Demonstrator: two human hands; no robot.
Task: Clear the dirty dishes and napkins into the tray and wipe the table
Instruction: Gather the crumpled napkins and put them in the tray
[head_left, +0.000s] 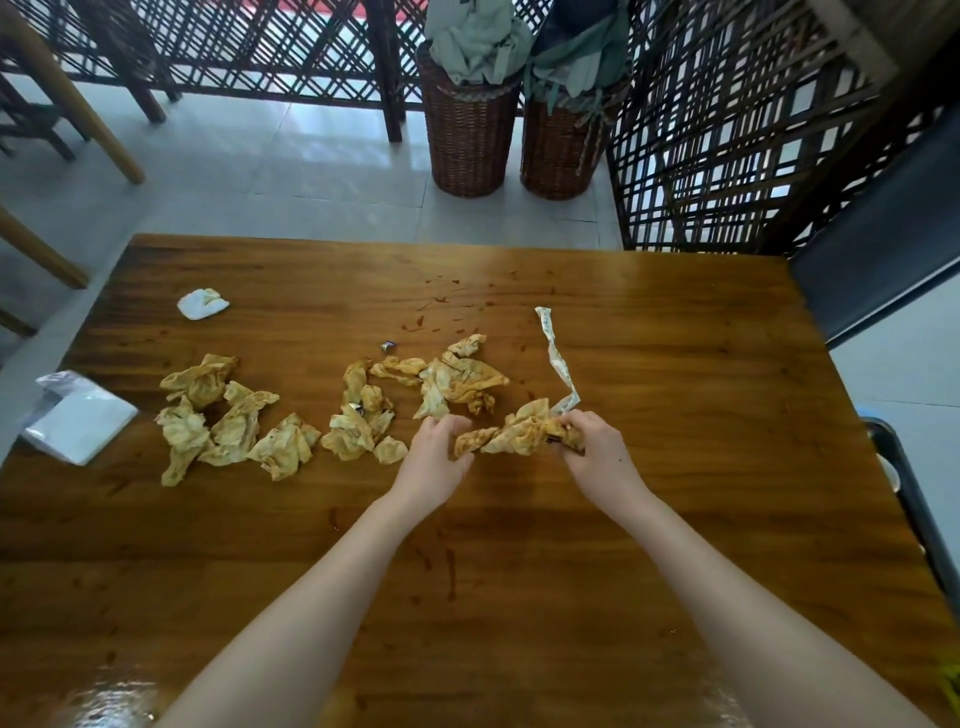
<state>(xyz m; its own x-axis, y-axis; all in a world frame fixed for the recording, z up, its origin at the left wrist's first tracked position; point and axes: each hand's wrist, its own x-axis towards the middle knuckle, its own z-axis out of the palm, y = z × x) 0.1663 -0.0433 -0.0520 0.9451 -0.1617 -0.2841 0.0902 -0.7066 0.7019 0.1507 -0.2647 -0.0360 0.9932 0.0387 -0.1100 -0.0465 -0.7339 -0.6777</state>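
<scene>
Right hand (592, 447) and left hand (436, 447) are gripping one napkin wad (519, 434).
We are risking its trailing paper strip (557, 358) dropping.

Two baskets (470, 140) (558, 150), two hands (436, 457) (597, 449), one table (675, 364).

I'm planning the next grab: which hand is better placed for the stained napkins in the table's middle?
Left. The left hand sits beside that napkin heap; the right hand, farther away, already grips a napkin bundle.
</scene>
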